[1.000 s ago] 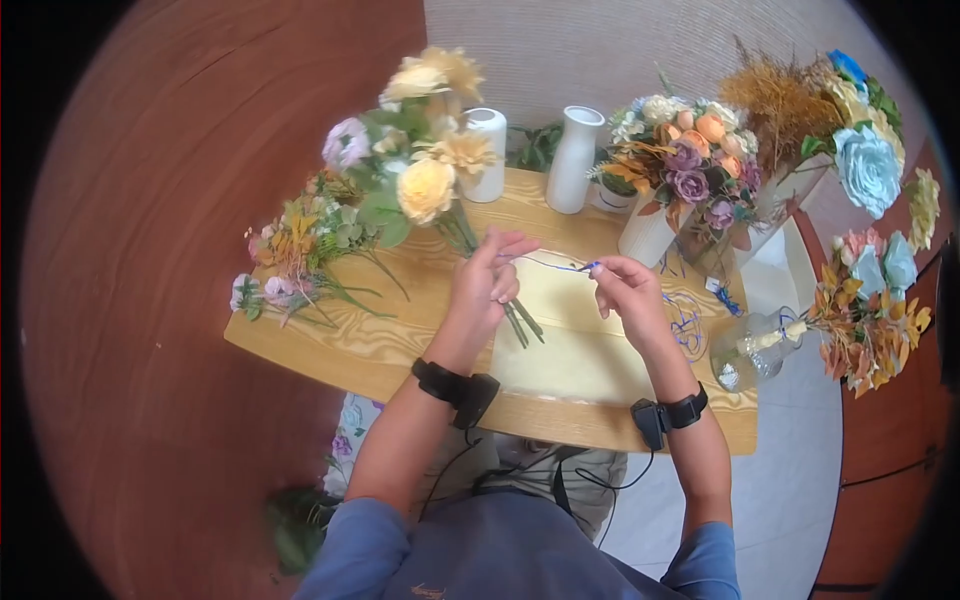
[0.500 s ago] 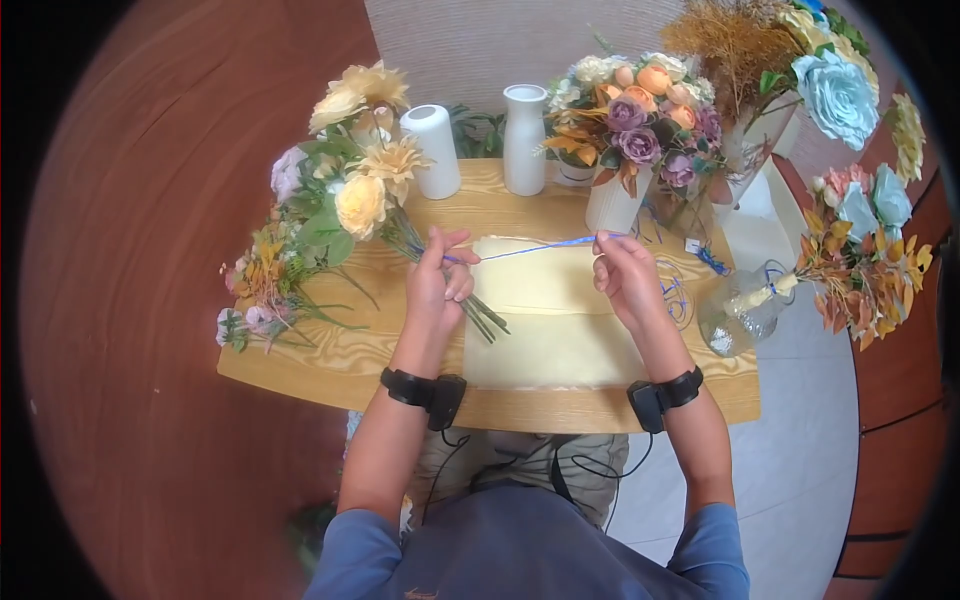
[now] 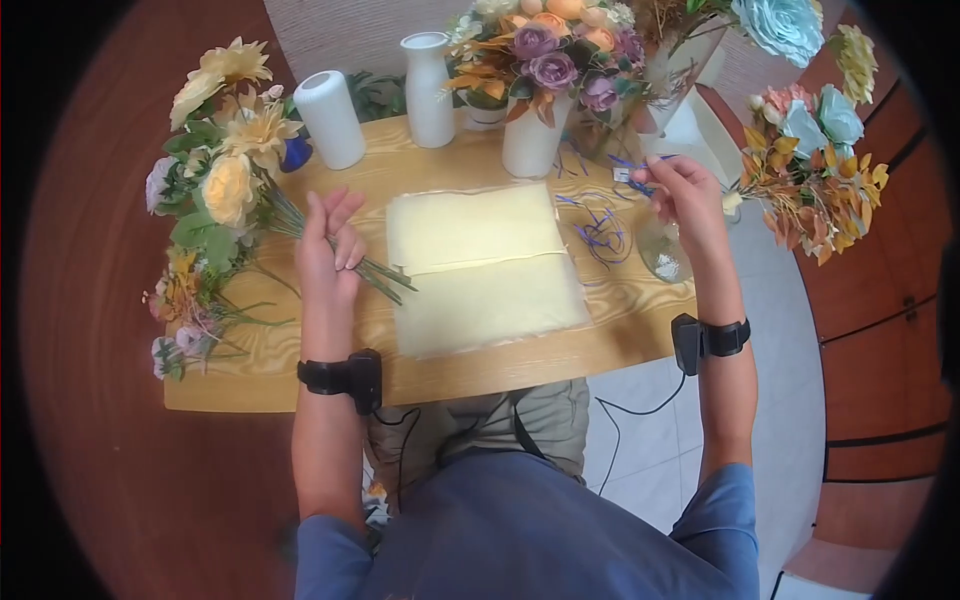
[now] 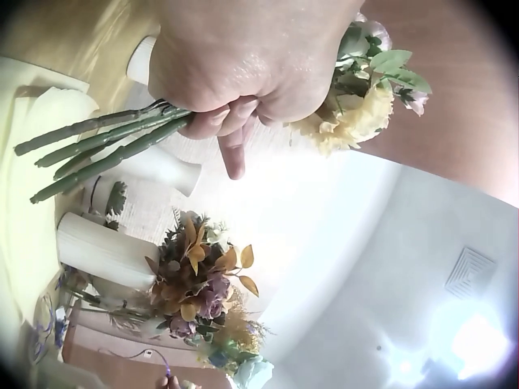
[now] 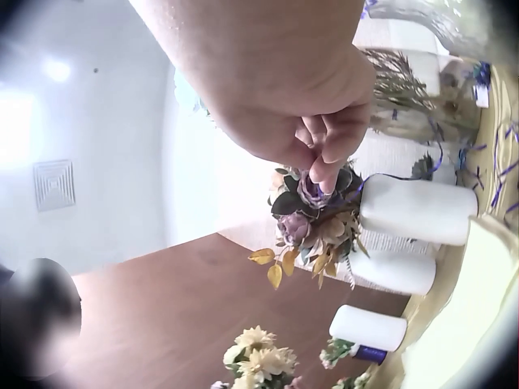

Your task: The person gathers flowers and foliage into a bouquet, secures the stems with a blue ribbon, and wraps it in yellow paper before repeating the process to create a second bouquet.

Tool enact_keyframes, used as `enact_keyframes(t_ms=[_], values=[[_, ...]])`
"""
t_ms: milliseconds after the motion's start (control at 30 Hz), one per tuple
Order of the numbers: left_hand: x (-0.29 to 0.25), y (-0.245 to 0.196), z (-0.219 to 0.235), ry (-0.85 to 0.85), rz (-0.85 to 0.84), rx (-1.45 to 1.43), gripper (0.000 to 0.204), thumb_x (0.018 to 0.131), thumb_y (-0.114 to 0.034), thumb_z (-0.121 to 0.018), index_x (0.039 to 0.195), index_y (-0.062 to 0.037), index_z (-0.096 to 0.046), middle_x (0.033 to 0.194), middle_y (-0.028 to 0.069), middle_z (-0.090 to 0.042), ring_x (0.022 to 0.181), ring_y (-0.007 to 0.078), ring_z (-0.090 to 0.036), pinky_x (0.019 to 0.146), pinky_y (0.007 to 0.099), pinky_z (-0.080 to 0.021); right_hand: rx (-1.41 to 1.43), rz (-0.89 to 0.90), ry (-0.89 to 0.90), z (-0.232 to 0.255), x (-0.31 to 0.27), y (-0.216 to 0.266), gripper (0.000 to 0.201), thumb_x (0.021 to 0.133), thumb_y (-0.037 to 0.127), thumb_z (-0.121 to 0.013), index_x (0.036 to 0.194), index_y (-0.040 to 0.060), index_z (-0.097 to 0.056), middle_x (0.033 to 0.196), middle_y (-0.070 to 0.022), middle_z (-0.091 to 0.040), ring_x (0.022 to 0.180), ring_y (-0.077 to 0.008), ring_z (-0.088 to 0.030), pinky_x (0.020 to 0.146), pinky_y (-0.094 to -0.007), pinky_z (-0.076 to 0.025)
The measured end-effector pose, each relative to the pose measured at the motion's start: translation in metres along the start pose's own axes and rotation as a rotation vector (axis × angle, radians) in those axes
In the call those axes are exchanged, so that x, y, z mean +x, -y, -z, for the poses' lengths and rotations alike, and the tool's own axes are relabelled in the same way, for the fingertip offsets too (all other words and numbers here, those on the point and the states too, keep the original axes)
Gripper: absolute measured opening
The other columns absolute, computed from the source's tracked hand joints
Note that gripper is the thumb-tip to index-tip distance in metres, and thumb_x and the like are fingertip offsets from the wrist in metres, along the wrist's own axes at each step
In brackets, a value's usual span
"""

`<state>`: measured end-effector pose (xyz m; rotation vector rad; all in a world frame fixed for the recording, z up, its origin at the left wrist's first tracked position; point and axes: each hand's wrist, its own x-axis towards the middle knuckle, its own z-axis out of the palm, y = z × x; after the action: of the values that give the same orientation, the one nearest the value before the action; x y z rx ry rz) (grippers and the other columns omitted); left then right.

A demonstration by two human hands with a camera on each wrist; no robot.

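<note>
My left hand (image 3: 332, 240) grips the green stems (image 3: 385, 280) of a bouquet of yellow and cream flowers (image 3: 230, 190) at the left of the table. In the left wrist view the cut stem ends (image 4: 105, 142) stick out past the curled fingers. Raised at the right, my right hand (image 3: 692, 205) pinches a thin blue-purple ribbon (image 5: 389, 176) between thumb and fingertips. Part of that ribbon hangs away in a loose curve. Between the hands a pale yellow wrapping sheet (image 3: 480, 305) lies on the wooden table (image 3: 450, 375).
White vases (image 3: 333, 120) stand along the back, one with a purple and orange bouquet (image 3: 560, 60). Cut ribbon pieces (image 3: 600, 235) lie right of the sheet. A glass vase (image 3: 660, 255) is near the right edge; more loose flowers (image 3: 195, 330) lie at left. A blue ribbon spool (image 3: 295, 152) stands behind the bouquet.
The ribbon was stretched between both hands; now the right hand has pulled it away to the right, clear of the stems. The left hand keeps its grip on the bouquet, and the head view has shifted right.
</note>
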<state>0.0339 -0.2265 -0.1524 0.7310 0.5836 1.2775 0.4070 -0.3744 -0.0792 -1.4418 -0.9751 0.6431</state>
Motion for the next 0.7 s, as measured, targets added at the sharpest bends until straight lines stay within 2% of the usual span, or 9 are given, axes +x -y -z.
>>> enact_keyframes(t_ms=[133, 367, 433, 467, 533, 567, 633, 700], values=[[0.002, 0.005, 0.01, 0.05, 0.033, -0.076, 0.044, 0.1, -0.038, -0.044, 0.113, 0.0022, -0.054, 0.089, 0.0125, -0.066, 0.036, 0.0047, -0.028, 0.036, 0.0206, -0.024, -0.116, 0.117, -0.11, 0.007, 0.002, -0.013, 0.023, 0.09, 0.02, -0.062, 0.092, -0.0028, -0.064, 0.083, -0.0067, -0.07, 0.051, -0.006, -0.054, 0.041, -0.019, -0.038], [-0.002, 0.002, 0.016, 0.052, 0.04, -0.103, 0.043, 0.1, -0.038, -0.043, 0.115, 0.0017, -0.054, 0.08, 0.0082, -0.064, 0.036, 0.0047, -0.029, 0.036, 0.0206, -0.024, -0.277, 0.144, -0.212, 0.0, 0.001, -0.049, 0.024, 0.09, 0.019, -0.062, 0.098, -0.0034, -0.066, 0.079, -0.0036, -0.069, 0.05, -0.0059, -0.055, 0.041, -0.0202, -0.038], [-0.002, 0.001, 0.015, 0.031, 0.045, -0.091, 0.043, 0.1, -0.038, -0.042, 0.115, 0.0014, -0.054, 0.077, 0.0069, -0.062, 0.036, 0.0047, -0.029, 0.036, 0.0207, -0.024, -0.345, 0.158, -0.237, 0.003, 0.003, -0.06, 0.026, 0.089, 0.02, -0.062, 0.098, -0.0039, -0.066, 0.082, -0.0107, -0.07, 0.055, -0.0167, -0.063, 0.048, -0.0303, -0.046], [-0.002, 0.0, 0.015, 0.033, 0.045, -0.09, 0.043, 0.1, -0.038, -0.042, 0.115, 0.0014, -0.054, 0.077, 0.0069, -0.062, 0.036, 0.0047, -0.029, 0.036, 0.0207, -0.024, -0.345, 0.158, -0.239, 0.006, 0.004, -0.07, 0.026, 0.089, 0.02, -0.062, 0.098, -0.0039, -0.066, 0.082, -0.0107, -0.07, 0.055, -0.0167, -0.063, 0.048, -0.0303, -0.046], [-0.002, 0.001, 0.015, 0.032, 0.045, -0.087, 0.043, 0.1, -0.038, -0.042, 0.115, 0.0011, -0.054, 0.076, 0.0065, -0.062, 0.036, 0.0046, -0.029, 0.036, 0.0207, -0.024, -0.793, 0.302, -0.192, 0.014, 0.008, -0.086, 0.021, 0.087, 0.016, -0.059, 0.091, -0.0039, -0.066, 0.083, -0.021, -0.067, 0.07, -0.0344, -0.065, 0.062, -0.0435, -0.049], [-0.002, 0.002, 0.015, 0.034, 0.046, -0.088, 0.043, 0.1, -0.038, -0.042, 0.115, 0.0011, -0.054, 0.076, 0.0065, -0.062, 0.036, 0.0046, -0.029, 0.036, 0.0207, -0.024, -0.795, 0.302, -0.194, 0.014, 0.006, -0.085, 0.021, 0.087, 0.016, -0.059, 0.091, -0.0039, -0.066, 0.083, -0.021, -0.067, 0.07, -0.0344, -0.065, 0.062, -0.0435, -0.049], [-0.002, 0.004, 0.013, 0.017, 0.039, -0.11, 0.04, 0.101, -0.035, -0.041, 0.111, -0.0001, -0.058, 0.076, 0.005, -0.066, 0.034, 0.0041, -0.027, 0.034, 0.0205, -0.022, -1.038, 0.153, -0.069, 0.014, -0.001, -0.083, 0.017, 0.083, 0.011, -0.055, 0.087, -0.0036, -0.063, 0.084, -0.0269, -0.063, 0.085, -0.044, -0.059, 0.073, -0.0507, -0.047], [0.0, 0.006, 0.013, 0.028, 0.04, -0.117, 0.04, 0.101, -0.035, -0.042, 0.111, -0.0004, -0.058, 0.076, 0.0047, -0.066, 0.034, 0.0042, -0.027, 0.034, 0.0205, -0.022, -1.093, 0.19, -0.083, 0.015, -0.004, -0.082, 0.015, 0.082, 0.009, -0.054, 0.085, -0.0034, -0.062, 0.083, -0.0268, -0.062, 0.083, -0.0443, -0.059, 0.073, -0.0511, -0.047]])
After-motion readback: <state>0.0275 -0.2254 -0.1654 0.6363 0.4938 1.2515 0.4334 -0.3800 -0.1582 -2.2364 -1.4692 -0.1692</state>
